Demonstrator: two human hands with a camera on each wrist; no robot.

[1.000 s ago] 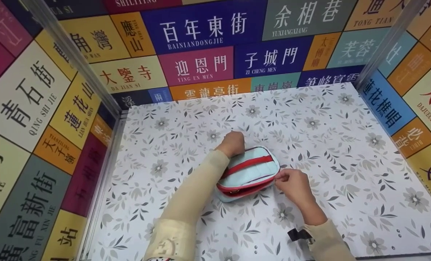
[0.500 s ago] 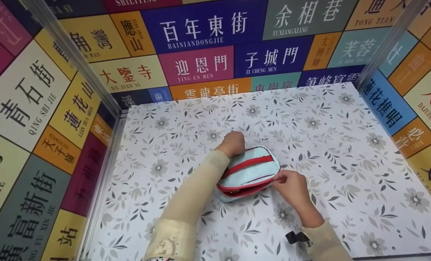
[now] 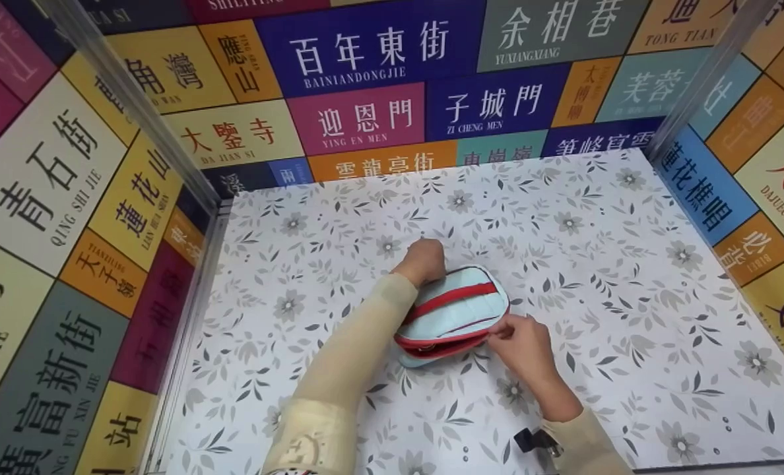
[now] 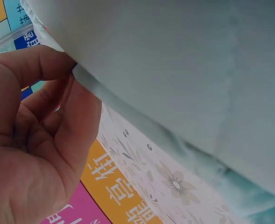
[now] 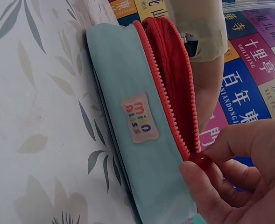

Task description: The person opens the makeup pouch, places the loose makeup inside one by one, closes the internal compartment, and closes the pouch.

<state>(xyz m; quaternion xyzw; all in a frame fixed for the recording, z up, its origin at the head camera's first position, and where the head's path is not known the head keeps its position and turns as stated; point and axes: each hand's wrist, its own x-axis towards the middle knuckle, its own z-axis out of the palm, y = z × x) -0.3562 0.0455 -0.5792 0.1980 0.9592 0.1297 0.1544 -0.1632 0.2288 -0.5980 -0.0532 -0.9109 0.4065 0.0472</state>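
A light blue zip pouch with a red strap lies on the floral tabletop. My left hand is at its far left end; the left wrist view shows thumb and forefinger pinching the fabric edge of the pouch. At the near right corner, my right hand pinches the red zipper pull, mostly covered by the fingertips. Beyond the pull, the red zipper teeth stand apart, and red lining shows in the gap. A colourful lettered label sits on the pouch's side.
Floral-patterned sheeting covers the table. Panels printed with street names stand behind and at both sides, with clear corner posts. A black strap clip hangs at my right wrist.
My right hand has slid left and slightly toward me along the pouch's front edge, and the zipper's open stretch looks a little shorter. My left hand and the pouch stay in place.
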